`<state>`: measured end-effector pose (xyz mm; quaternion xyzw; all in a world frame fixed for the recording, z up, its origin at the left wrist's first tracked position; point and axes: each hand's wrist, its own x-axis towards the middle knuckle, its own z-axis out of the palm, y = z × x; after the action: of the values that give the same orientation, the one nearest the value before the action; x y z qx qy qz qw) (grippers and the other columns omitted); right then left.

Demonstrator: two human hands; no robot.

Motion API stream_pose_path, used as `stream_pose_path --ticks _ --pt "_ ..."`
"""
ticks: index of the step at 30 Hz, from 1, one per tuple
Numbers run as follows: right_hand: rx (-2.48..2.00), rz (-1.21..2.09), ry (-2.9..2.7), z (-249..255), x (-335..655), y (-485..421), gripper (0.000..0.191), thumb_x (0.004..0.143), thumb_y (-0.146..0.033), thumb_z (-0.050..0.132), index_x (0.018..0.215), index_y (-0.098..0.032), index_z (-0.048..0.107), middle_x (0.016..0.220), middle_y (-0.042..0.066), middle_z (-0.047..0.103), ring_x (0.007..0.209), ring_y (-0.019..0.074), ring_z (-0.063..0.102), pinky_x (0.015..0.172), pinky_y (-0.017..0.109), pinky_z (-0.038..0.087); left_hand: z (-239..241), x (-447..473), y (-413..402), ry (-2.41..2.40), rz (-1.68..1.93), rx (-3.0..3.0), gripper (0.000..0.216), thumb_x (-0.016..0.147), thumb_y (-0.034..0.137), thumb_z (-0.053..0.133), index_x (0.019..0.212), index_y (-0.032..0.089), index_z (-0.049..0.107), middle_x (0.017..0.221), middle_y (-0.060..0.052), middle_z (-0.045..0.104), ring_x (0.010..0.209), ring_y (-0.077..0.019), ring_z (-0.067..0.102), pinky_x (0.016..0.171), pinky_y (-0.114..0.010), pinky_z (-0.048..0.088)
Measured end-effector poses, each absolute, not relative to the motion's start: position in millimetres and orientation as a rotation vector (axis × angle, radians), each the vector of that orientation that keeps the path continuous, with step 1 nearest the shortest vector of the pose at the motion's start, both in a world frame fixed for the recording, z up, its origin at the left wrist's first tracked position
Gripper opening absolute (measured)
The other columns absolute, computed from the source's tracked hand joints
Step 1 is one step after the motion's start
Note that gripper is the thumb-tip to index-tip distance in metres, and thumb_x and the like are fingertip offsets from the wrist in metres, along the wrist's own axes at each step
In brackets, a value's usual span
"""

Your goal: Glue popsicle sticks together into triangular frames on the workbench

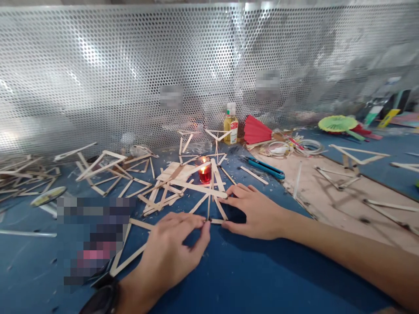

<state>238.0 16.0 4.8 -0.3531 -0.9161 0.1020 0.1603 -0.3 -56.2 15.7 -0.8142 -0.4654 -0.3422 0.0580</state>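
A frame of popsicle sticks [199, 188] stands on the blue table in front of a lit candle in a red glass [205, 175]. My left hand [173, 244] pinches the frame's near lower joint between thumb and fingertips. From the right, my right hand [257, 213] holds the same frame, its thumb at the end of the bottom stick and its index finger at the upper stick's end. Beside my left wrist lies a triangle of popsicle sticks [129, 259], partly covered by that hand.
More stick triangles [101, 163] are heaped at the left. Behind stand a bottle of yellow liquid [231, 126] and a red folded paper fan [257, 130]. A blue utility knife [265, 168] lies near a cardboard sheet [347, 205]. A perforated metal panel [203, 56] closes off the back.
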Motion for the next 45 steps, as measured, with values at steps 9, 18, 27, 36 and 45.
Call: stream_pose_path --ticks 9,18,27,36,45 --pt "-0.993 0.237 -2.567 1.4 245.7 25.7 0.046 0.094 -0.052 0.058 0.126 -0.02 0.069 0.117 0.011 0.066 0.11 0.0276 0.06 0.098 0.048 0.043 17.2 -35.5 -28.9 -1.612 -0.682 -2.366 0.015 0.084 0.031 0.058 0.077 0.022 0.049 0.074 -0.001 0.059 0.07 -0.0196 0.057 0.07 -0.035 0.047" --pt "-1.015 0.276 -2.559 1.3 246.7 26.4 0.043 0.095 -0.05 0.057 0.124 -0.021 0.07 0.12 0.011 0.066 0.111 0.027 0.061 0.1 0.047 0.044 10.0 -27.3 -31.1 -1.609 -0.647 -2.632 0.005 0.088 0.025 0.055 0.09 0.021 0.056 0.091 -0.006 0.062 0.091 -0.0244 0.06 0.085 -0.043 0.05" --pt "-1.031 0.348 -2.542 4.6 245.1 24.4 0.038 0.095 -0.046 0.06 0.122 -0.022 0.071 0.12 0.01 0.067 0.111 0.0263 0.061 0.099 0.046 0.044 9.4 -28.6 -29.1 -1.617 -0.675 -2.644 0.005 0.091 0.026 0.054 0.091 0.021 0.057 0.092 -0.006 0.062 0.09 -0.0239 0.06 0.084 -0.041 0.051" --pt "-0.914 0.445 -2.557 5.1 245.7 21.1 0.054 0.096 -0.042 0.059 0.147 -0.027 0.051 0.124 0.011 0.065 0.116 0.0274 0.058 0.098 0.048 0.042 6.6 -29.8 -28.3 -1.597 -0.709 -2.627 0.005 0.091 0.024 0.054 0.091 0.021 0.058 0.091 -0.006 0.063 0.09 -0.0235 0.061 0.085 -0.042 0.053" --pt "-0.876 0.518 -2.594 5.3 244.8 18.1 0.065 0.097 -0.045 0.057 0.157 -0.031 0.037 0.14 0.011 0.058 0.122 0.0294 0.055 0.103 0.051 0.04 3.3 -31.5 -24.6 -1.656 -0.703 -2.596 0.007 0.092 0.023 0.052 0.095 0.021 0.059 0.097 -0.007 0.065 0.095 -0.0249 0.064 0.088 -0.043 0.054"
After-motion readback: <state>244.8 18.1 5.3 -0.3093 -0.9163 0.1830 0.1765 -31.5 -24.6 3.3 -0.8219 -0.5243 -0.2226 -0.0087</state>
